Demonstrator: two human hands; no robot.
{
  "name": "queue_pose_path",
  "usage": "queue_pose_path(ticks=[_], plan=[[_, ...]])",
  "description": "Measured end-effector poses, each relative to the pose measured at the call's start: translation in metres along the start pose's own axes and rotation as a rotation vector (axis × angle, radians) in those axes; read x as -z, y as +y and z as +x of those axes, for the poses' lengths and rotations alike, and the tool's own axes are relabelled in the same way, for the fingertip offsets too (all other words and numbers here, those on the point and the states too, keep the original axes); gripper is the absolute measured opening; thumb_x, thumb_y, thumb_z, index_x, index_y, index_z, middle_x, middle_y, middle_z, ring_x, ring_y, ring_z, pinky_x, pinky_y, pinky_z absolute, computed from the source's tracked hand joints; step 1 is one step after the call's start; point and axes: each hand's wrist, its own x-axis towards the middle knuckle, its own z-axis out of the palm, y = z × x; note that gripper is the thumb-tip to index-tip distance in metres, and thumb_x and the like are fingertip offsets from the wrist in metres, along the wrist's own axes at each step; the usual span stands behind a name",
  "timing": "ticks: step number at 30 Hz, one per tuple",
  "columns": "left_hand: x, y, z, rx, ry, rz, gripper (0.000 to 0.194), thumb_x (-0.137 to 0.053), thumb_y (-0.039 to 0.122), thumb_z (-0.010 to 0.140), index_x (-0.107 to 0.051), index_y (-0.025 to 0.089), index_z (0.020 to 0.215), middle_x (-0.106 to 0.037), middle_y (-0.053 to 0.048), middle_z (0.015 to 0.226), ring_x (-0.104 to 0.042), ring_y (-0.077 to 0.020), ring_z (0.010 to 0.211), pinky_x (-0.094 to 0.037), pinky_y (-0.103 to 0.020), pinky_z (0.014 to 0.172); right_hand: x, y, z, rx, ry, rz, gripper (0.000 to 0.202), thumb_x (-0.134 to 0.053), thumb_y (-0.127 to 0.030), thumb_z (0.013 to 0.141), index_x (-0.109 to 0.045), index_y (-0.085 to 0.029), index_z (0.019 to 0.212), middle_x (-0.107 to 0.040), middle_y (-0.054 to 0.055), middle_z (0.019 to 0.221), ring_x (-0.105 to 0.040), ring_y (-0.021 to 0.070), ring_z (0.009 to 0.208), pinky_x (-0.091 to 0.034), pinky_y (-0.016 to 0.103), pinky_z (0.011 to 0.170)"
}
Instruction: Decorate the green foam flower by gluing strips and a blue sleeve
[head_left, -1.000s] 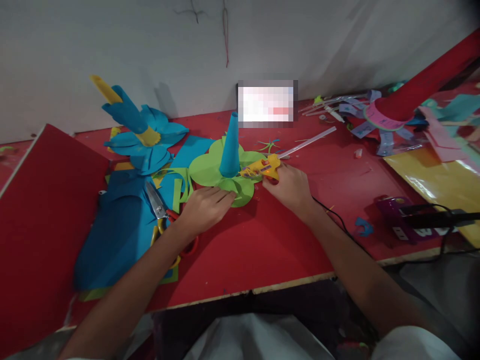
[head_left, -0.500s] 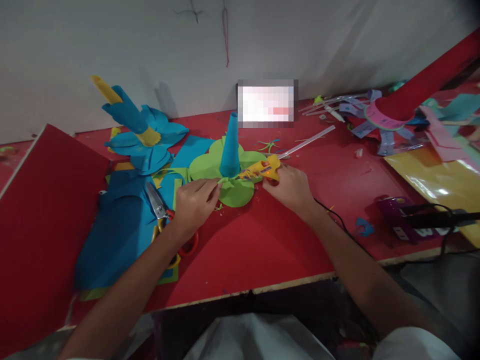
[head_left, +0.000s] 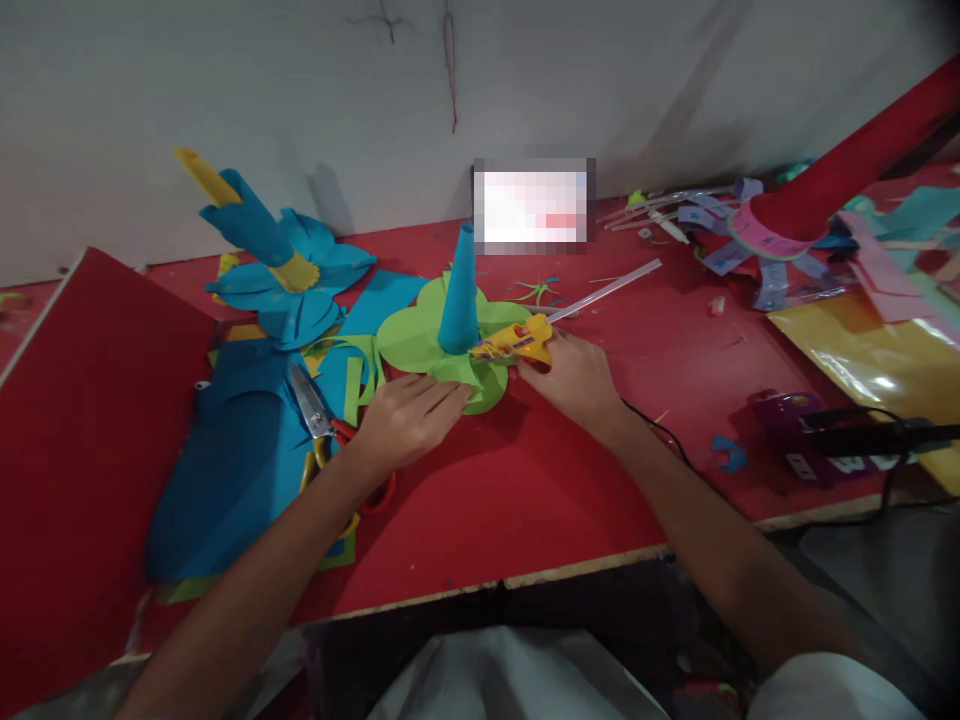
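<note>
A blue paper cone (head_left: 459, 295) stands upright on a green petal-shaped paper base (head_left: 409, 333). My right hand (head_left: 577, 380) is wrapped round a yellow glue gun (head_left: 534, 340), whose nozzle points left at the foot of the cone. A clear glue stick (head_left: 607, 290) sticks out of the gun's back. At the front petal, my left hand (head_left: 409, 415) has its fingers pressed together on the green paper, over a raised green piece. The fingertips are partly hidden.
Open scissors (head_left: 311, 405) lie on blue sheets (head_left: 225, 480) at the left. Behind them is a blue and yellow paper flower (head_left: 300, 275). A red board (head_left: 97, 450) stands far left. At the right are a purple box (head_left: 795, 420), a black cable and a yellow sheet (head_left: 877, 360).
My left hand has moved right and nearer over the front petal. The glue gun in my right hand has shifted slightly left, its nozzle still by the cone's foot.
</note>
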Motion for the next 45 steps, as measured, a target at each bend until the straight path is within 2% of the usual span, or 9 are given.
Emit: queue_pose_path(ticks=[6, 17, 20, 23, 26, 31, 34, 45], plan=[[-0.0022, -0.0008, -0.0005, -0.025, -0.060, 0.011, 0.013, -0.057, 0.013, 0.100, -0.070, 0.013, 0.100, -0.079, -0.004, 0.091, -0.072, -0.0161, 0.076, -0.051, -0.030, 0.065, 0.0028, -0.0019, 0.0007, -0.024, -0.009, -0.016, 0.038, -0.058, -0.038, 0.094, -0.068, -0.015, 0.121, -0.076, 0.016, 0.115, -0.072, 0.0320, 0.099, -0.047, 0.037, 0.074], [-0.0048, -0.0015, -0.0007, -0.020, -0.246, 0.021, 0.018, -0.050, 0.014, 0.103, -0.068, 0.015, 0.102, -0.072, -0.004, 0.084, -0.068, -0.0183, 0.078, -0.048, -0.032, 0.065, -0.0008, 0.0013, 0.0014, -0.022, -0.005, -0.019, 0.037, -0.058, -0.040, 0.094, -0.067, -0.017, 0.122, -0.077, 0.014, 0.113, -0.072, 0.0309, 0.095, -0.045, 0.035, 0.071], [-0.0064, -0.0012, -0.0010, 0.009, -0.275, 0.001, 0.022, -0.052, 0.029, 0.105, -0.068, 0.014, 0.111, -0.072, -0.006, 0.091, -0.070, -0.0198, 0.082, -0.050, -0.032, 0.068, 0.0001, 0.0010, 0.0013, -0.022, -0.008, -0.019, 0.036, -0.058, -0.040, 0.094, -0.067, -0.017, 0.120, -0.077, 0.014, 0.112, -0.072, 0.0309, 0.095, -0.045, 0.036, 0.071], [-0.0073, -0.0013, -0.0017, 0.048, -0.292, -0.026, 0.041, -0.055, 0.050, 0.103, -0.066, 0.014, 0.117, -0.073, -0.010, 0.099, -0.071, -0.0230, 0.087, -0.051, -0.033, 0.068, 0.0011, 0.0008, 0.0013, -0.019, -0.008, -0.021, 0.037, -0.058, -0.040, 0.094, -0.067, -0.017, 0.121, -0.077, 0.015, 0.114, -0.072, 0.0310, 0.096, -0.046, 0.036, 0.072], [-0.0069, -0.0015, -0.0018, 0.047, -0.323, -0.033, 0.049, -0.053, 0.057, 0.102, -0.065, 0.013, 0.121, -0.072, -0.011, 0.101, -0.071, -0.0246, 0.089, -0.050, -0.034, 0.066, 0.0006, 0.0012, 0.0015, -0.024, -0.010, -0.025, 0.038, -0.058, -0.040, 0.094, -0.067, -0.017, 0.122, -0.077, 0.015, 0.114, -0.072, 0.0312, 0.095, -0.046, 0.036, 0.071], [-0.0072, 0.0009, 0.0001, -0.077, -0.439, -0.054, 0.046, -0.047, 0.050, 0.106, -0.057, 0.018, 0.137, -0.069, -0.010, 0.101, -0.068, -0.0216, 0.085, -0.048, -0.032, 0.065, -0.0011, 0.0020, 0.0014, -0.023, 0.001, -0.016, 0.038, -0.058, -0.040, 0.094, -0.067, -0.017, 0.123, -0.077, 0.015, 0.112, -0.072, 0.0313, 0.095, -0.046, 0.035, 0.071], [-0.0090, 0.0028, 0.0005, -0.093, -0.481, -0.047, 0.041, -0.043, 0.046, 0.108, -0.059, 0.019, 0.134, -0.067, -0.010, 0.104, -0.067, -0.0208, 0.085, -0.047, -0.031, 0.064, -0.0005, 0.0015, 0.0012, -0.017, 0.002, -0.016, 0.038, -0.058, -0.040, 0.094, -0.067, -0.016, 0.123, -0.077, 0.015, 0.111, -0.072, 0.0314, 0.094, -0.046, 0.036, 0.071], [-0.0094, 0.0023, -0.0006, -0.062, -0.461, -0.023, 0.034, -0.046, 0.040, 0.108, -0.063, 0.018, 0.127, -0.066, -0.010, 0.104, -0.067, -0.0216, 0.085, -0.047, -0.032, 0.064, 0.0010, 0.0033, 0.0014, -0.028, 0.010, -0.036, 0.037, -0.060, -0.041, 0.093, -0.067, -0.016, 0.120, -0.077, 0.015, 0.108, -0.072, 0.0306, 0.091, -0.044, 0.035, 0.069]])
